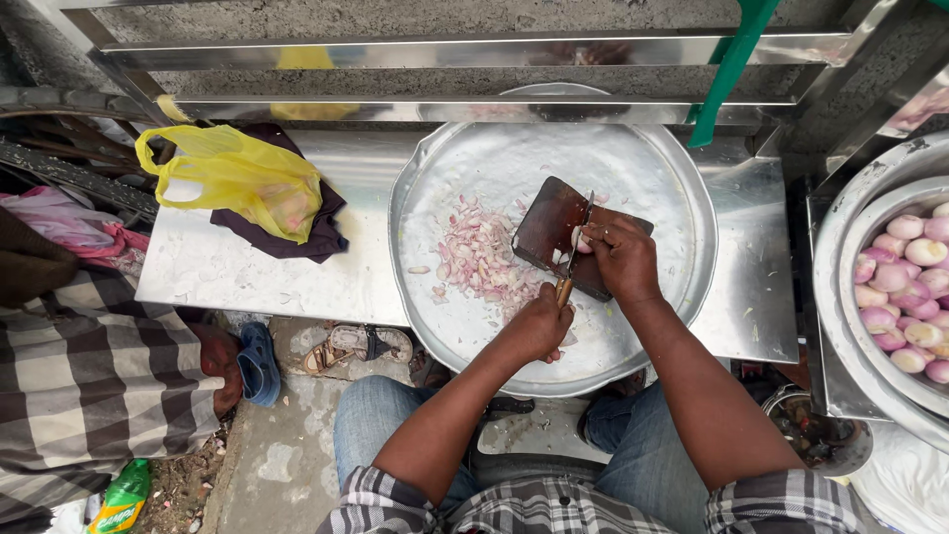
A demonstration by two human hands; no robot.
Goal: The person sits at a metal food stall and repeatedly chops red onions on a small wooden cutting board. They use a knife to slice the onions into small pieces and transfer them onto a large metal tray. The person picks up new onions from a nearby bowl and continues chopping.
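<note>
Chopping onion on a dark board (549,229): left hand (539,324) grip clenched around the knife (571,259), right hand (620,255) pinning the onion piece (576,238). Yellow bag (242,178) sits on the table (227,272), bowl of peeled onions (914,287) off right.

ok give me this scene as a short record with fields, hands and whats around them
left hand: grips the knife by its handle
right hand: steadies an onion piece on the cutting board
tray: big round steel one, holds board and chopped onion
bowl: peeled onions, far right
counter: yellow bag on dark cloth
</note>
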